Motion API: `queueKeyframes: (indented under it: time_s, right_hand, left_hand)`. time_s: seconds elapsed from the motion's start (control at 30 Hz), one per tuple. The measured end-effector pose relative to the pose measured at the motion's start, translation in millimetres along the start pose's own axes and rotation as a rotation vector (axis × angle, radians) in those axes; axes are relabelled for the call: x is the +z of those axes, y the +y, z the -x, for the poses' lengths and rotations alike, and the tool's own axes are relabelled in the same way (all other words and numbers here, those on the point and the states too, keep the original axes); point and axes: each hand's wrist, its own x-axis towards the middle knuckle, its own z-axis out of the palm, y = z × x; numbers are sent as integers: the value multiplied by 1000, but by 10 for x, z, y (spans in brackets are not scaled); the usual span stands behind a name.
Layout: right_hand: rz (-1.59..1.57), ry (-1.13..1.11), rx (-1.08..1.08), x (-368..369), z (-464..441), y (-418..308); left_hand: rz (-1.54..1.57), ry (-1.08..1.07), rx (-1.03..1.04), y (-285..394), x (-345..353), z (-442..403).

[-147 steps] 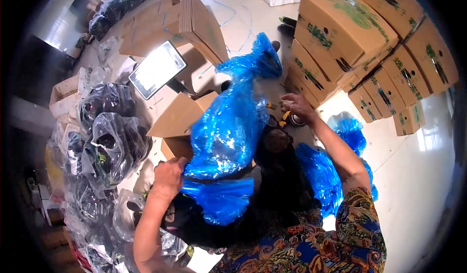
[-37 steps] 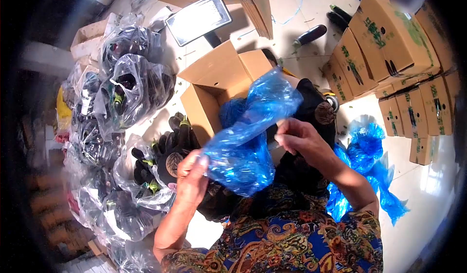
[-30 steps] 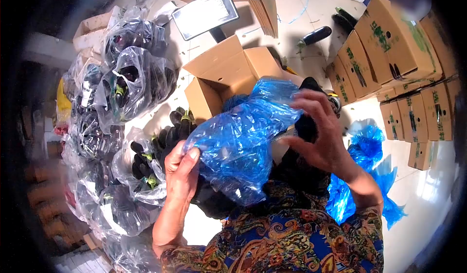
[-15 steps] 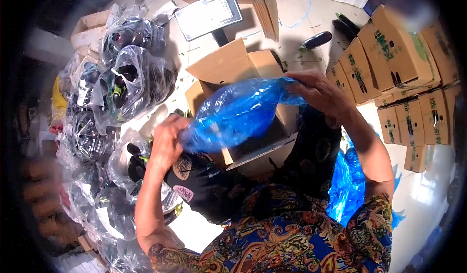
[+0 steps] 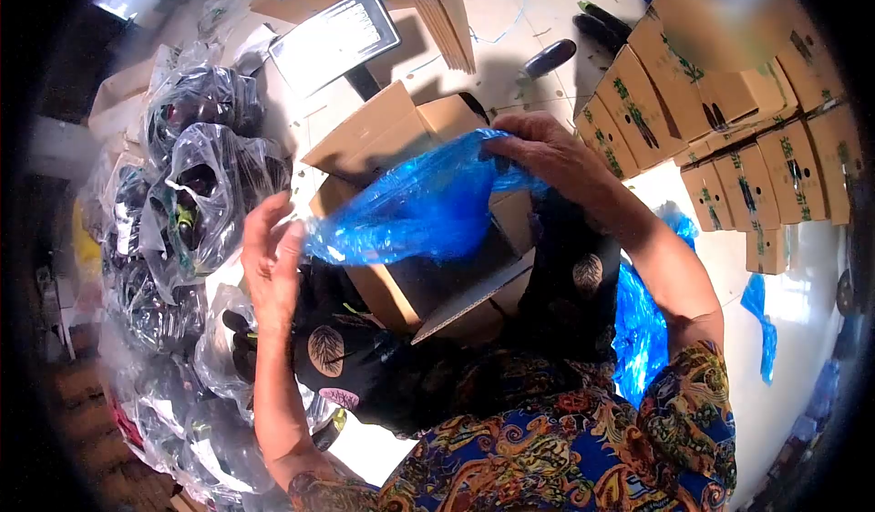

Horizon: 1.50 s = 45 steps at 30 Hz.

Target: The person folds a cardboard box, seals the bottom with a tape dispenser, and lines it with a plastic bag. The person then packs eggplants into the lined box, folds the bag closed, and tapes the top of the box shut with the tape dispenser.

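The blue bag (image 5: 410, 213) is stretched between the hands at the frame's centre, above the open box (image 5: 369, 135), whose flaps stand spread. The right hand (image 5: 556, 156), right of centre, is closed, fingers and thumb pinching the bag's upper corner. The left hand (image 5: 272, 261), left of centre, has thumb and fingers slightly parted at the bag's other end; whether it grips the film I cannot tell. The step in hand looks like spreading the bag over the box; the next move calls for a sure hold on both ends.

Dark eggplant (image 5: 551, 57) on pale floor (image 5: 729, 316)
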Motion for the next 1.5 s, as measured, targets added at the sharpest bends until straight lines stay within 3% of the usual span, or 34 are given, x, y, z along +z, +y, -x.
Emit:
queueKeyframes:
  time_s: [0.03,0.13,0.17,0.23,0.3,0.33,0.43,0.5,0.57,0.63,0.77,0.83,0.93,1.03,1.17,1.23,1.3,1.37,1.4,1.5]
  right_hand:
    - [4,-36,-23,24,-8,0]
    - [34,-107,-101,142,18,-166]
    - [179,-109,-183,200,43,-207]
    - [478,-107,-344,264,88,-275]
    - [500,-110,-353,256,155,-367]
    - [501,-112,-331,232,187,-387]
    - [549,-49,-324,115,200,-191]
    - [504,-20,-313,11,190,-18]
    - [724,2,-356,-31,198,44]
    - [914,-11,-318,-68,225,72]
    - [964,-104,-373,-170,432,82]
    - [1102,-34,-370,-128,579,-250]
    - [1189,41,-473,27,488,-620]
    - [744,-128,-468,287,197,-508]
    - [966,-224,-153,470,-234,-332]
    - [943,-67,-649,622,-381,-323]
    - [928,-84,-798,752,-454,-310]
    - [942,-290,-618,857,-507,-284]
    - [1003,-498,-509,866,-558,-192]
    - [903,-476,-662,704,-133,-295]
  left_hand:
    - [-78,-40,187,-5,53,-38]
    - [-236,-167,401,452,385,-130]
    - [-247,-230,448,507,492,-186]
    - [-197,-387,429,627,678,-221]
    - [-11,-626,49,581,763,-253]
    - [-44,-649,80,589,786,-257]
    - [327,-695,-59,346,744,-306]
    - [538,-601,-152,312,710,-289]
    - [747,-530,-252,278,626,-351]
    - [777,-415,-170,225,558,-434]
    - [743,-135,-127,-1,328,-614]
    - [631,-45,-223,75,273,-566]
    - [530,-32,-101,159,391,-509]
    - [443,-50,-21,238,442,-569]
    - [477,-121,53,293,381,-703]
    - [483,-143,60,298,371,-746]
    - [520,-130,14,266,402,-818]
    - [571,-125,-17,282,411,-864]
    - [553,-92,-32,296,414,-875]
    - [453,14,-62,8,257,-946]
